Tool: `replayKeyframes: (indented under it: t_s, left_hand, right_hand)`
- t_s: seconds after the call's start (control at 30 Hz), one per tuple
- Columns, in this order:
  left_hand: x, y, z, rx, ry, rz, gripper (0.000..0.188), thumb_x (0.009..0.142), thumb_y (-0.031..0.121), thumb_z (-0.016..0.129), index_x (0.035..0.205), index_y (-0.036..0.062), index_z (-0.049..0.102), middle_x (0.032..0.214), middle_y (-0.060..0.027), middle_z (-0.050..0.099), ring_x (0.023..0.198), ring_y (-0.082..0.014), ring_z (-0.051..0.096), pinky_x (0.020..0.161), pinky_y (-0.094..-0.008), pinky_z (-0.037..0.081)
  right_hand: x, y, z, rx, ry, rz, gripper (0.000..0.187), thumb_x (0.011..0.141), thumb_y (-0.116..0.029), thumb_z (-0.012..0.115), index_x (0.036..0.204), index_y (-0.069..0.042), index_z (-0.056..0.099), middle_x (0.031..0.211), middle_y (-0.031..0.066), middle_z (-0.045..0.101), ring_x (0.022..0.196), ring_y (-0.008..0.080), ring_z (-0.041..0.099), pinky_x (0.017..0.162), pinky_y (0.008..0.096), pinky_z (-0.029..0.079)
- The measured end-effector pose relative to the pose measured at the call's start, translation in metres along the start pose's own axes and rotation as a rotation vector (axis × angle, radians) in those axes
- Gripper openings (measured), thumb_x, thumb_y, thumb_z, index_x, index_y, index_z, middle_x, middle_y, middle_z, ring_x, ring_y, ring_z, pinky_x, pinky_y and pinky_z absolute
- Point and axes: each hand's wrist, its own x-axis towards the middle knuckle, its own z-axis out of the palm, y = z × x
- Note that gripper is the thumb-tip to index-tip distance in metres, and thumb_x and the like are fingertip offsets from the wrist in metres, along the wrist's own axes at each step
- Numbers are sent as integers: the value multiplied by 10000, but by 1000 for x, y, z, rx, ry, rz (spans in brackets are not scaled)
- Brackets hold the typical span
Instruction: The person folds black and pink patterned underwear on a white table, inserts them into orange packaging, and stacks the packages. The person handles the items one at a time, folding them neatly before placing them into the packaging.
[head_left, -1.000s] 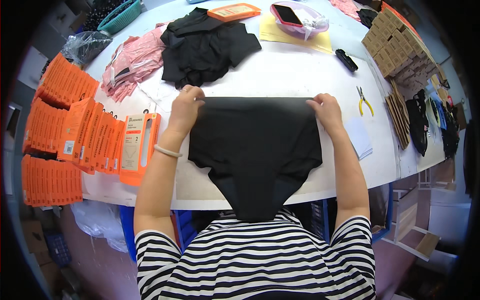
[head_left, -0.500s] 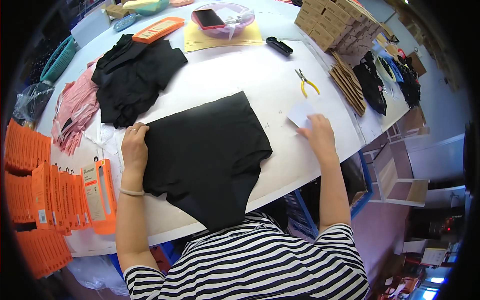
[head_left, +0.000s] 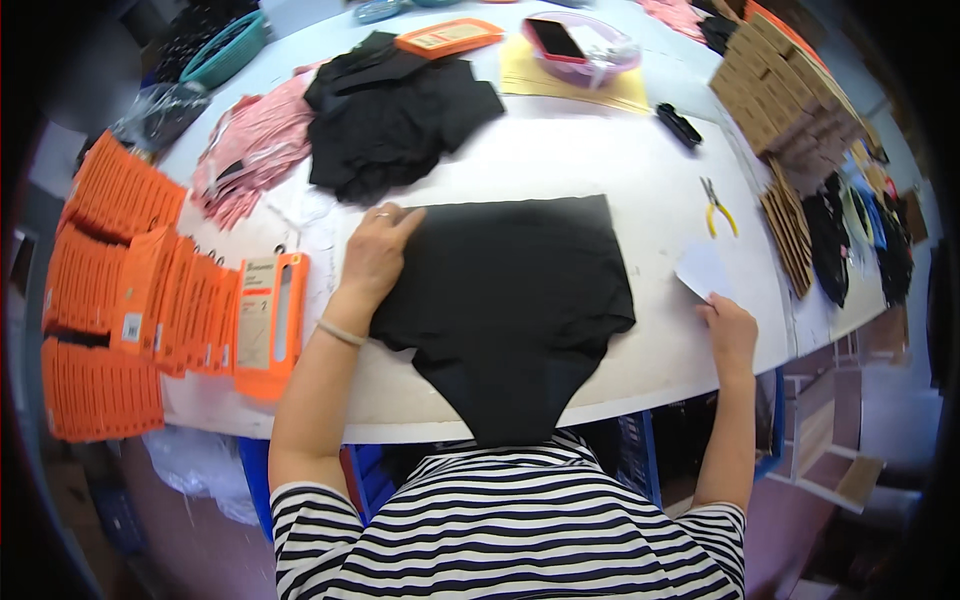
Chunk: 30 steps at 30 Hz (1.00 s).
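A pair of black high-waisted underpants (head_left: 510, 300) lies flat in front of me, its waistband at the far side and its crotch reaching the near table edge. My left hand (head_left: 378, 252) pinches the left corner of the waistband, thumb stretched over the cloth. Off to the right, my right hand (head_left: 730, 328) is closed at the near corner of a white card (head_left: 704, 268), which looks slightly blurred. Beyond the card lie yellow-handled pliers (head_left: 718, 208).
Orange packaging sleeves (head_left: 145, 300) stand stacked at the left. Crumpled black garments (head_left: 385, 125) and pink ones (head_left: 255, 145) lie behind. A pink basket (head_left: 585, 65) holding a phone (head_left: 553, 40) sits farther back. Small brown boxes (head_left: 775, 95) are piled at the far right of the table (head_left: 590, 150).
The view has turned, shifting the scene. My right hand has gone from loosely spread beside the white card to closed at its near corner. My left hand stays at the waistband's left corner.
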Motion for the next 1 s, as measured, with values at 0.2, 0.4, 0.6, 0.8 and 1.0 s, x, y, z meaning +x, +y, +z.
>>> replayKeyframes:
  t_s: [0.2,0.4,0.6,0.8,1.0]
  left_hand:
    - [18,-1,-2,-48,-128,-20,157,923,122,661,1039,47,735,966,-109,623,965,-295,606,857,-400,517]
    - [53,-17,13,-138,-241,-1,213,824,185,775,927,14,700,936,-130,641,945,-336,628,857,-413,508]
    - [67,-19,23,-243,-321,-46,260,738,116,824,941,18,692,937,-129,654,972,-330,639,864,-418,510]
    - [71,-13,18,-179,-371,-5,228,728,57,807,917,15,686,940,-122,659,979,-330,638,876,-420,507]
    - [63,2,15,-163,-207,34,32,791,-19,651,781,9,640,890,-143,631,915,-353,646,797,-449,535]
  right_hand:
    - [24,-43,-5,342,322,-133,123,906,-33,694,1023,5,706,1086,162,744,932,306,736,811,358,591]
    - [56,-181,19,376,316,-639,290,936,-35,600,1205,-75,699,1248,141,705,1071,286,721,863,364,600]
    - [60,-228,54,240,238,-758,338,877,-28,646,1209,-81,680,1241,106,706,1190,299,663,1011,412,536]
    - [76,-215,63,356,101,-657,276,937,-119,624,1203,-49,641,1277,109,674,1261,336,593,1040,489,482]
    - [142,-157,67,289,41,-436,301,842,-44,720,1140,-51,683,1112,160,653,1083,343,609,926,431,505]
